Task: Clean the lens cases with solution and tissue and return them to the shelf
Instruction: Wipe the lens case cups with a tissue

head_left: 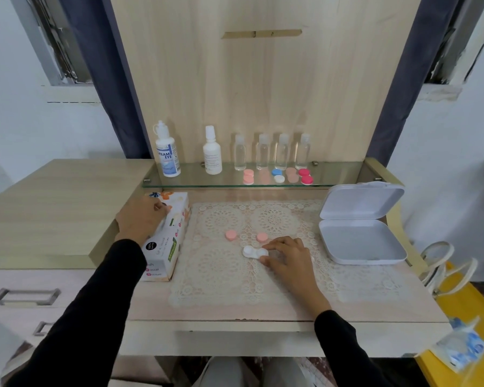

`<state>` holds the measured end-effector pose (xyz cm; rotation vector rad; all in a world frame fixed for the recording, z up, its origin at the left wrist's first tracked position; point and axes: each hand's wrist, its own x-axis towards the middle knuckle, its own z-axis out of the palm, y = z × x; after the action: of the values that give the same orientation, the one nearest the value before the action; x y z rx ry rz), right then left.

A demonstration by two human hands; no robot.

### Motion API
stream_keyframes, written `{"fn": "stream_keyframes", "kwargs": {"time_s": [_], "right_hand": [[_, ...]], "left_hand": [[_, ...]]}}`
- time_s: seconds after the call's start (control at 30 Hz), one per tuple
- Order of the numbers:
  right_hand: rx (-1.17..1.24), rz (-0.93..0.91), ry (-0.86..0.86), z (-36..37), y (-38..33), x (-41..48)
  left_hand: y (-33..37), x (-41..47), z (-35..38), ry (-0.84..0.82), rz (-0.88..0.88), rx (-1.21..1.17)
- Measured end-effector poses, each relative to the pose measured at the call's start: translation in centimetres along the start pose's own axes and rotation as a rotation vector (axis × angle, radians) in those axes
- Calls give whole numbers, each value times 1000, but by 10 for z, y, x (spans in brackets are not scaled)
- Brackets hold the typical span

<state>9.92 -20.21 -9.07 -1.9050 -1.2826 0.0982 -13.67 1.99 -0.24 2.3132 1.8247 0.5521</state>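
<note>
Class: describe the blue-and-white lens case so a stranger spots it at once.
Find the glass shelf on the wooden panel. Of the five cases before the clear bottles, the blue-and-white lens case is the middle one. It alone has a blue cap; the rest are pink.

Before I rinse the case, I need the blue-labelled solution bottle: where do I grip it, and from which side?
Grip the solution bottle round its straight labelled body, below the cap, from the front: it stands upright on the glass shelf, wooden panel behind, gaps either side.
</note>
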Motion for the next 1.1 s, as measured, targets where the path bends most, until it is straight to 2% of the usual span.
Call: {"fn": "stream_keyframes", "kwargs": {"time_s": [0.1,0.27,0.67,0.77,0.87,1.0,1.1], "right_hand": [[-16,-2,9,0,-1,0],[1,-8,11,-1,-1,0],[4,-19,5,-3,-2,-1],[-4,-18,0,-3,-2,-1],[14,-11,10,-3,-4,-2],[14,-8,5,-3,-4,-2],[24,-4,-5,-3,-3,-2]], "left_hand": [[2,-1,-1,29,-10,-35],[5,-1,-17,168,-51,-85],[11,2,-43,440,10,-316],[20,-3,-51,474,100,-480],[35,-14,-53,374,177,-777],[62,-37,-41,99,186,-1084],[80,-59,-13,-38,156,-1101]]}}
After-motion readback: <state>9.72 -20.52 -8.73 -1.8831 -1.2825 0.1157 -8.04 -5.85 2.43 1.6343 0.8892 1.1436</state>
